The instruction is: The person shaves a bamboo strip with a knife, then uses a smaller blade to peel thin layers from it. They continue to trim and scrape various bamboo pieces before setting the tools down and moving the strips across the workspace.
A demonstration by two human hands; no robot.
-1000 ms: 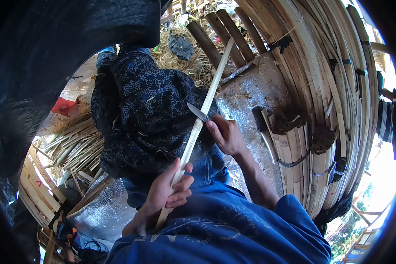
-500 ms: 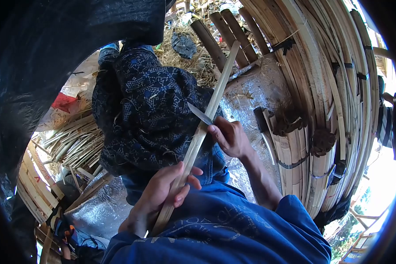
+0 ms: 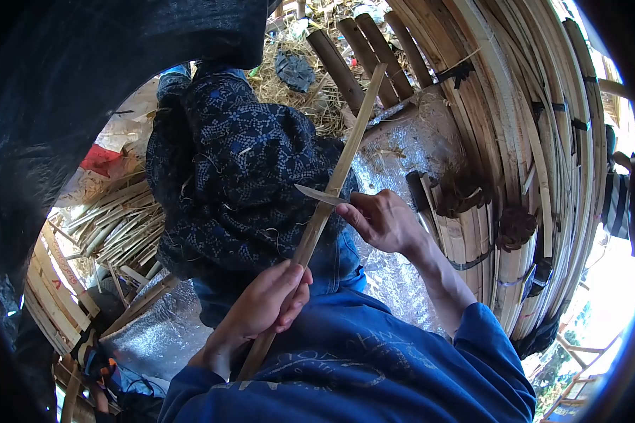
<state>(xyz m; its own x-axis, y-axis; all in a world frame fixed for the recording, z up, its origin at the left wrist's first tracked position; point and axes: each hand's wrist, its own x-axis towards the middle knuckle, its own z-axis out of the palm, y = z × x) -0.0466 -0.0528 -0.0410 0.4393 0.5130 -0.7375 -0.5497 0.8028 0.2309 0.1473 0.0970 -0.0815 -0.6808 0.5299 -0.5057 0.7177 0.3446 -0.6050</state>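
A long, narrow bamboo strip [image 3: 347, 155] runs diagonally from my waist up to the short dark bamboo pieces. My left hand [image 3: 274, 297] is wrapped round its lower part. My right hand [image 3: 382, 220] is closed on a small knife, whose handle is hidden in the fingers. The knife's blade [image 3: 316, 193] lies across the strip and points left. Under the strip, a dark patterned cloth [image 3: 250, 169] with thin shavings on it covers my lap.
Tall bundles of bamboo slats [image 3: 497, 92] curve along the right, with shorter tied bundles [image 3: 466, 243] beside them. Short dark bamboo pieces [image 3: 337, 67] lie ahead. Thin sticks [image 3: 123, 229] are heaped at left. Part of another person [image 3: 102, 402] shows at lower left.
My left hand has closed round the strip, its fingers loose before. The strip has turned about its length. The knife blade has levelled out, and my right wrist has shifted slightly right.
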